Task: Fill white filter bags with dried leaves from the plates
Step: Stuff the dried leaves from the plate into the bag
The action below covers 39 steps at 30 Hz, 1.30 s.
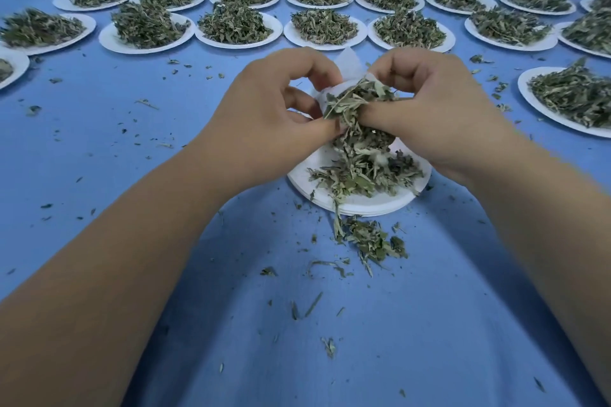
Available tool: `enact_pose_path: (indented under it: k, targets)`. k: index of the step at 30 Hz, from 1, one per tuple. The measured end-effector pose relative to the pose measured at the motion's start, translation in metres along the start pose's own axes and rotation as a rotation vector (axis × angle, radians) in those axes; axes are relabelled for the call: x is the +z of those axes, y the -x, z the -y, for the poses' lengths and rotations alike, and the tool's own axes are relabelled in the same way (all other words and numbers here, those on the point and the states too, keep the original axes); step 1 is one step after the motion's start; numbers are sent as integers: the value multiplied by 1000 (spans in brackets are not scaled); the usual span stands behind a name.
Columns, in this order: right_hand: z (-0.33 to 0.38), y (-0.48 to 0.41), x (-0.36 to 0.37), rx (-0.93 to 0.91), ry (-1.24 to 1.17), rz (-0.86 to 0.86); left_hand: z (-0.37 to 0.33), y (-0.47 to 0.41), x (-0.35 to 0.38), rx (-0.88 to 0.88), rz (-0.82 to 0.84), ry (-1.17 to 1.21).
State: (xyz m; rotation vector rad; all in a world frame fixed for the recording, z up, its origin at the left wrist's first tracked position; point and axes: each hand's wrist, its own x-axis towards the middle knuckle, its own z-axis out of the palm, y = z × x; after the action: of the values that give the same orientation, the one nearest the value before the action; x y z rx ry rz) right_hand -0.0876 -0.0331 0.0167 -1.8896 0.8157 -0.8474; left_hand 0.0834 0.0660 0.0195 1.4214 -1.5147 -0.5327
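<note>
A white filter bag (347, 63) is held up over the near white plate (360, 203), which sits in a stack. My left hand (264, 116) pinches the bag's mouth on its left side. My right hand (436, 112) pinches a bunch of dried leaves (355, 102) at the bag's opening. Loose leaves hang and fall from the bunch onto the pile of leaves (360, 168) on the plate. Most of the bag is hidden behind my fingers and the leaves.
Two rows of white plates heaped with dried leaves (238, 26) line the far side of the blue cloth (132, 129). Another heaped plate (572, 99) stands at right, one plate edge (10, 68) at left. Spilled leaves (367, 241) lie just in front of the near plate.
</note>
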Motion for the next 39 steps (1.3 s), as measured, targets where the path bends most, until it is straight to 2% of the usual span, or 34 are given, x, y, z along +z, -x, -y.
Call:
enact_pose_path:
  k: [4, 7, 11, 13, 16, 24, 29, 33, 39]
  targets:
    - [4, 4, 5, -43, 41, 11, 0, -1, 2, -15, -87, 12]
    - [5, 5, 1, -45, 41, 144, 1, -2, 2, -30, -140, -36]
    - [5, 2, -3, 35, -258, 277, -2, -2, -2, -19, -187, -50]
    - [4, 3, -4, 2, -249, 242, -3, -1, 0, -13, -184, -49]
    - [1, 4, -3, -85, -52, 175, -4, -2, 2, -5, -170, -60]
    - [9, 7, 6, -131, 93, 35, -1, -2, 6, 29, -159, -116]
    - [12, 4, 6, -119, 174, -90, -2, -1, 8, 61, -94, -22]
    - [10, 0, 11, -82, 288, -178, -2, -2, 14, 83, -102, -68]
    - [9, 3, 15, -47, 204, -55, 4, -3, 14, 41, -231, -175]
